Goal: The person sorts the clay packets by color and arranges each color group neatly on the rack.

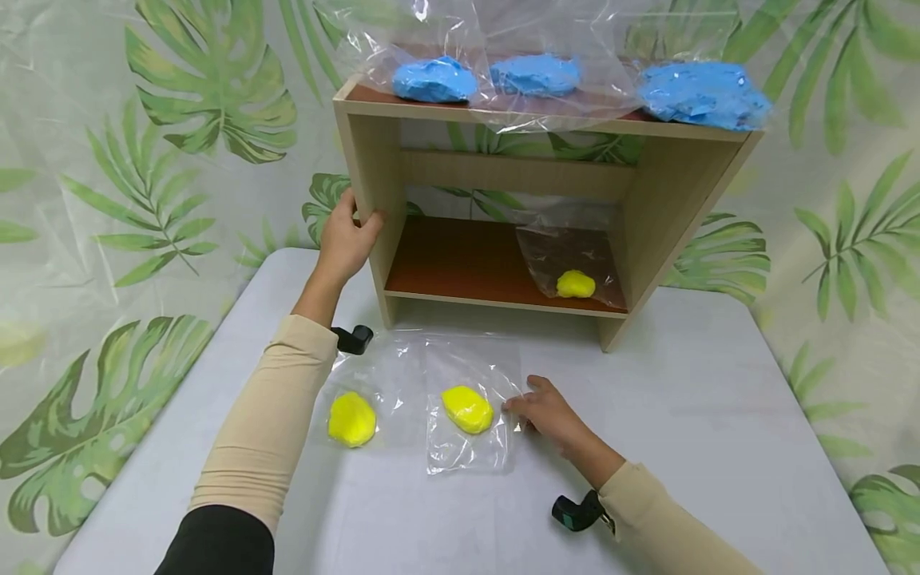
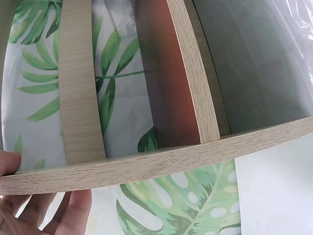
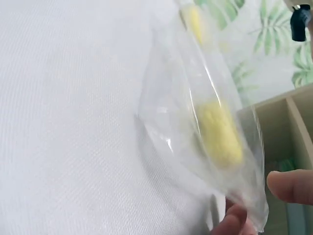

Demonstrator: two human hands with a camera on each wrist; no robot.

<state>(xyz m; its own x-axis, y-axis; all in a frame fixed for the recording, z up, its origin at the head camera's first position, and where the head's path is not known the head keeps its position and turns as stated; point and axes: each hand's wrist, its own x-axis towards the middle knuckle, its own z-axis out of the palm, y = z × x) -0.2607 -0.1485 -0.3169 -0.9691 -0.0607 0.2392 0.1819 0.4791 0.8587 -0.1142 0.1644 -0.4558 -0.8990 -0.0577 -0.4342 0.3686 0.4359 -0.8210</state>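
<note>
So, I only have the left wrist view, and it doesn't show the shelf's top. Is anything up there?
Observer: Yes, the head view shows three blue lumps lined up on the shelf.

Operator: And does the lower board hold anything at its far end from me?

Observer: A small yellow lump sits near the right end, inside clear plastic.

Operator: Good. Where's the right grip?

Observer: Down in front of the shelf, at the right edge of a clear bag lying on the table.
</note>
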